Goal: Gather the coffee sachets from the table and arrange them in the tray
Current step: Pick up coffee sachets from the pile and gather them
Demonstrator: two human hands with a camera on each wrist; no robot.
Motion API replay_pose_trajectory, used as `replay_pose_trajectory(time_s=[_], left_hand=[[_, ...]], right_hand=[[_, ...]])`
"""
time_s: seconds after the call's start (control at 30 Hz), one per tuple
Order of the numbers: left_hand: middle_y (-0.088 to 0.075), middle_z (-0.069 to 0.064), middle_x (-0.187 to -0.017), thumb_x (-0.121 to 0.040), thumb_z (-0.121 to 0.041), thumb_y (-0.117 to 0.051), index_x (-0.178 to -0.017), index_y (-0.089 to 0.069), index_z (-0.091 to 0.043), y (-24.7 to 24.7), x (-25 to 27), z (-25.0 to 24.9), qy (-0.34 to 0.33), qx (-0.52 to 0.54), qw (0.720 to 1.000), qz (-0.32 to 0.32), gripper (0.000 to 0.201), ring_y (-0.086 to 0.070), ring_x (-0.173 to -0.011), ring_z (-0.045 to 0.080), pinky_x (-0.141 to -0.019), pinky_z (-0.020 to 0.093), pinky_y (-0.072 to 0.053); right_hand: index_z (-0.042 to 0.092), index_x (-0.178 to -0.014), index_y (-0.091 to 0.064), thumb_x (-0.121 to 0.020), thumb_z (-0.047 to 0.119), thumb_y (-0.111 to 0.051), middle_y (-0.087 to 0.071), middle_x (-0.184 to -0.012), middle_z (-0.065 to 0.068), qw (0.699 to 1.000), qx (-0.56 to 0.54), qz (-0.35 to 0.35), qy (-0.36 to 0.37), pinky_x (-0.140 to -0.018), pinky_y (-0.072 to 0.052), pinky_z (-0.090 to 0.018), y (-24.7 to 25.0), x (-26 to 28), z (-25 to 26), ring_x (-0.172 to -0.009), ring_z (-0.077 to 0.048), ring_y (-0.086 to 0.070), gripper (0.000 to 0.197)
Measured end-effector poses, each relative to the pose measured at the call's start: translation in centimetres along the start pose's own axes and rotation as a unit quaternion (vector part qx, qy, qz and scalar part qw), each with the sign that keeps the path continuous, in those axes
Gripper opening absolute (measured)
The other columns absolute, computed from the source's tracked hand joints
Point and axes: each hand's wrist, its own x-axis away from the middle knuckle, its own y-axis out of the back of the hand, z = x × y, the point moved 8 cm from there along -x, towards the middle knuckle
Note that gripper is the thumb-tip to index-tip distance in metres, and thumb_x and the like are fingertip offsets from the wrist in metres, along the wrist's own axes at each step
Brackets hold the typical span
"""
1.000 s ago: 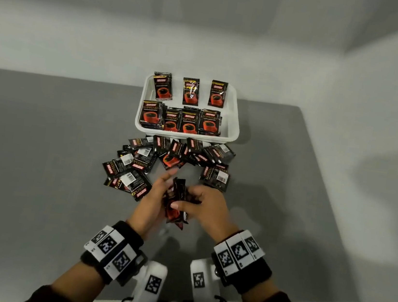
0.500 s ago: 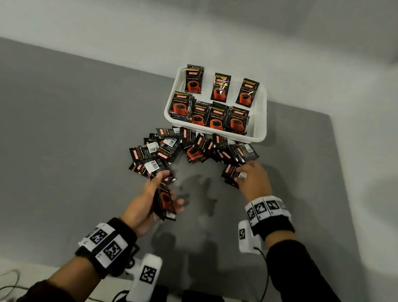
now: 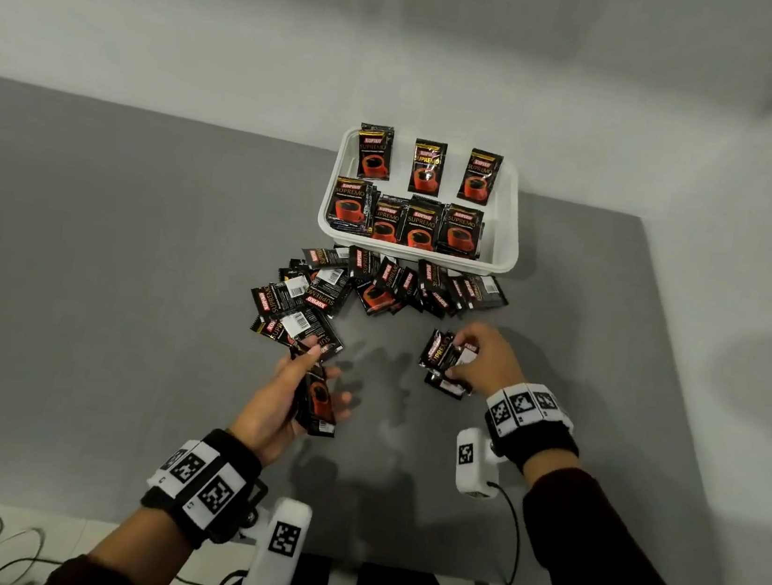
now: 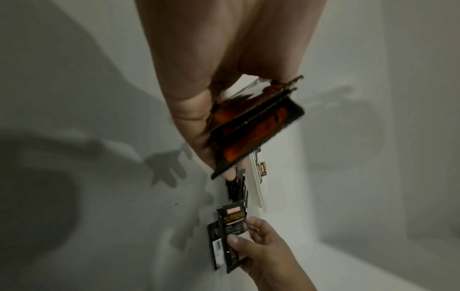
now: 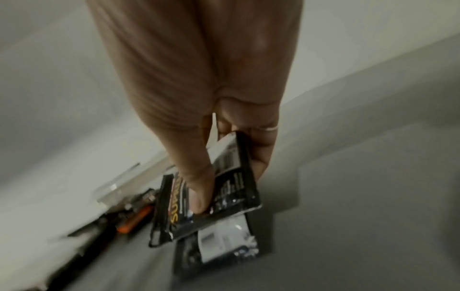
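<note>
Glossy black foil coffee sachets [image 3: 378, 281] printed with a red cup lie in a loose overlapping heap on the grey matte table [image 3: 78, 301], just in front of the white plastic tray [image 3: 511, 220]. The tray holds two rows of sachets standing face-out, three at the back and a fuller row at the front.

Grip state: the left hand [image 3: 283, 401] is clamped on a small stack of sachets [image 3: 317, 398], thumb along one face and fingers behind. The right hand [image 3: 483, 359] pinches one or two sachets [image 3: 440, 351] between thumb and fingers, with another sachet [image 3: 447, 386] lying flat on the table just beneath.

Risks, as judged:
- Foil faces are slick; the left-hand stack could fan out or shed a sachet if the thumb pressure eases during transfer.
- The right-hand pinch sits near one edge of the sachet, so the packet could swivel or drop.
- Sachets already in the tray lean against one another; pushing new ones in could topple the front row.
- Heap sachets touch the tray's near wall and could be dragged or scattered by a passing hand.

Not determinable:
- The exact count in either hand; edges overlap.
- The left fingers behind the stack are hidden.
- The right wrist view is motion-blurred; the heap there is unreadable.
- Whether the lower sachet touches the right hand cannot be told.
</note>
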Motion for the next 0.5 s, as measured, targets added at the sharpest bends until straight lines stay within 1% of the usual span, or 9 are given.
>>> replay_pose_trajectory(time_s=[0.03,0.1,0.17,0.23,0.33,0.37,0.43,0.47,0.5], left_hand=[[-0.062,0.008,-0.096,-0.075,-0.035,-0.061,-0.110,-0.053,-0.025,0.1,-0.1,0.0,-0.001,-0.005,1.000,0.001,0.037,-0.069,-0.068,0.024,-0.062,0.037,-0.060],[-0.062,0.009,-0.099,-0.078,-0.028,-0.061,-0.104,-0.054,-0.020,0.1,-0.3,0.0,-0.005,-0.014,1.000,-0.001,0.028,-0.069,-0.070,0.022,-0.064,0.035,-0.060],[-0.064,0.011,-0.100,-0.086,-0.022,-0.057,-0.106,-0.052,-0.015,-0.3,-0.7,0.2,-0.005,-0.026,1.000,-0.006,0.023,-0.070,-0.071,0.021,-0.067,0.034,-0.059],[-0.064,0.014,-0.098,-0.088,-0.020,-0.055,-0.107,-0.049,-0.011,-1.5,-1.0,0.4,0.002,-0.046,0.999,-0.004,0.022,-0.069,-0.071,0.020,-0.066,0.033,-0.058],[-0.061,0.015,-0.084,-0.089,-0.018,-0.054,-0.106,-0.045,-0.008,-4.6,-0.8,0.6,0.004,-0.033,0.998,0.044,0.021,-0.064,-0.060,0.018,-0.055,0.028,-0.056],[-0.060,0.014,-0.079,-0.091,-0.018,-0.051,-0.111,-0.044,-0.007,-5.4,-0.9,0.6,0.000,-0.030,0.998,0.055,0.024,-0.063,-0.057,0.018,-0.051,0.028,-0.055],[-0.060,0.015,-0.084,-0.096,-0.023,-0.044,-0.123,-0.039,-0.002,-6.3,-0.9,0.6,-0.009,-0.039,0.998,0.056,0.035,-0.062,-0.061,0.020,-0.048,0.028,-0.055],[-0.058,0.017,-0.088,-0.097,-0.027,-0.042,-0.125,-0.038,-0.001,-6.5,-1.0,0.6,-0.011,-0.042,0.998,0.054,0.038,-0.061,-0.067,0.022,-0.048,0.027,-0.056],[-0.057,0.016,-0.090,-0.097,-0.029,-0.042,-0.124,-0.039,-0.004,-6.6,-1.1,0.7,-0.010,-0.043,0.998,0.052,0.037,-0.061,-0.070,0.022,-0.049,0.027,-0.056]], right_hand=[[0.013,-0.096,-0.058,-0.063,-0.003,-0.080,-0.056,-0.104,-0.001,0.999,-0.041,-0.004,-0.001,-0.086,-0.041,-0.025,0.3,0.8,0.2,-0.107,-0.021,-0.055,0.043],[0.012,-0.101,-0.059,-0.062,-0.004,-0.080,-0.059,-0.097,0.002,0.993,-0.113,-0.017,0.000,-0.085,-0.047,-0.027,1.2,2.5,1.2,-0.097,-0.017,-0.057,0.046],[0.016,-0.096,-0.060,-0.060,-0.001,-0.082,-0.062,-0.095,0.002,0.986,-0.162,-0.042,0.009,-0.080,-0.049,-0.026,1.9,4.3,2.7,-0.090,-0.015,-0.059,0.046],[0.019,-0.092,-0.060,-0.061,0.002,-0.083,-0.064,-0.094,0.002,0.981,-0.182,-0.059,0.036,-0.077,-0.048,-0.022,1.8,6.1,4.6,-0.086,-0.012,-0.060,0.043],[0.022,-0.093,-0.062,-0.065,0.004,-0.080,-0.064,-0.092,0.009,0.980,-0.164,-0.063,0.091,-0.073,-0.044,-0.006,0.3,8.3,7.6,-0.081,0.000,-0.058,0.038],[0.020,-0.096,-0.064,-0.068,0.004,-0.078,-0.065,-0.093,0.008,0.982,-0.140,-0.060,0.108,-0.076,-0.045,-0.006,-0.3,8.8,8.5,-0.082,0.000,-0.058,0.035],[0.016,-0.107,-0.065,-0.075,0.004,-0.071,-0.068,-0.102,0.001,0.987,-0.065,-0.041,0.138,-0.084,-0.046,-0.015,-1.6,9.4,9.9,-0.091,-0.009,-0.061,0.035],[0.015,-0.112,-0.064,-0.077,0.005,-0.069,-0.068,-0.105,-0.001,0.988,-0.036,-0.029,0.150,-0.084,-0.044,-0.015,-2.1,9.6,10.3,-0.096,-0.012,-0.061,0.037],[0.015,-0.116,-0.063,-0.077,0.007,-0.068,-0.068,-0.108,-0.001,0.987,-0.029,-0.019,0.154,-0.083,-0.042,-0.012,-2.3,9.7,10.4,-0.098,-0.012,-0.061,0.040]])
